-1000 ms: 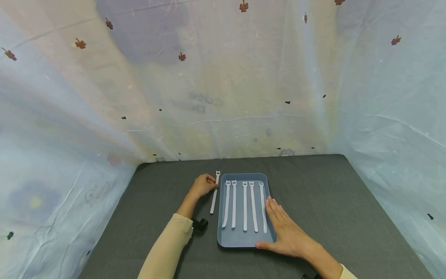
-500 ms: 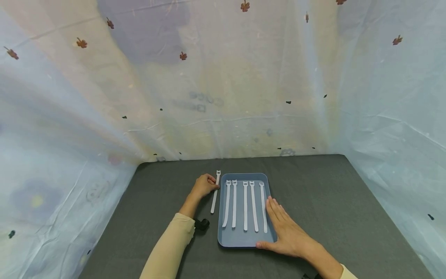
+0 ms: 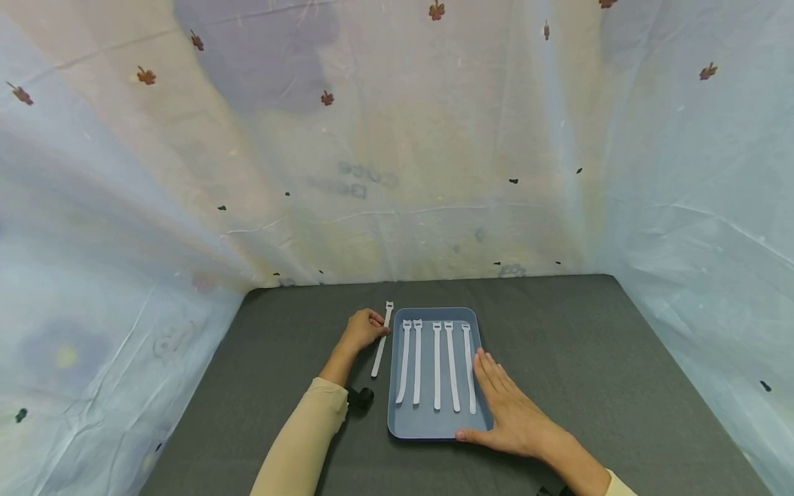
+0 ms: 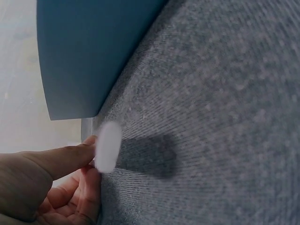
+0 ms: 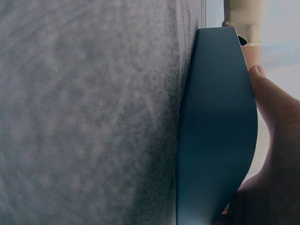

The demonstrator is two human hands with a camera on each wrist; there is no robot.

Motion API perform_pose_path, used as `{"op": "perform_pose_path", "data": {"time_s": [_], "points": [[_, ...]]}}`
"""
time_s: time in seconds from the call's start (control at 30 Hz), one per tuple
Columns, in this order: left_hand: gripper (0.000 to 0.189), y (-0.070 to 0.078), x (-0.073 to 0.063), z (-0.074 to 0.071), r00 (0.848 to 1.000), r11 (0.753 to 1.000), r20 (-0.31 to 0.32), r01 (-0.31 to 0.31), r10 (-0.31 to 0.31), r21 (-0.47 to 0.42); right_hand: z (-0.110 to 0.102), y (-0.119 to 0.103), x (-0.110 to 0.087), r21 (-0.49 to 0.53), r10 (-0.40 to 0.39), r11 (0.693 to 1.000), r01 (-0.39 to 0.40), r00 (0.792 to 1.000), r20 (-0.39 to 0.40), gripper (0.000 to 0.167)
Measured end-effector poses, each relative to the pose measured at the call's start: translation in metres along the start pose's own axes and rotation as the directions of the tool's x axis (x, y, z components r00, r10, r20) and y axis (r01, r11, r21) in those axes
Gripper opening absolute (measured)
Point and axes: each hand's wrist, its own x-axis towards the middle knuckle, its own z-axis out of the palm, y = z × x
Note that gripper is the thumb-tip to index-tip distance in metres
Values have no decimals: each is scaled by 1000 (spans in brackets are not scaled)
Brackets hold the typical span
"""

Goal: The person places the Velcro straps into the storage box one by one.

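Observation:
My left hand (image 3: 362,331) pinches a white cable tie (image 3: 378,359) between thumb and fingers, just outside the left side of a blue-grey tray (image 3: 423,428). In the left wrist view the tie's rounded end (image 4: 108,147) points at the camera, and its shadow falls on the cloth beside it. Several more white cable ties (image 3: 437,372) lie lengthwise in the tray, slotted heads at the far end. My right hand (image 3: 517,419) rests with straight fingers along the tray's right rim, its thumb at the near right corner. The right wrist view shows the thumb (image 5: 269,91) at the tray's wall.
A dark grey cloth (image 3: 595,358) covers the table under the tray. Pale printed sheeting (image 3: 397,234) hangs behind the table and on both sides. A black strap (image 3: 360,399) sits at my left wrist.
The held cable tie has tilted slightly: its near end has shifted a little left and up off the cloth. My right hand and the tray have stayed in place.

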Motion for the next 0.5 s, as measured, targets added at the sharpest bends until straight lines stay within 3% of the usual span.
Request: {"op": "perform_pose_path", "data": {"time_s": [0.5], "points": [[16, 5, -3, -3, 1000, 1000, -2, -12, 12, 10, 2, 1, 0, 0, -3, 1000, 3, 1000, -9, 126]]}}
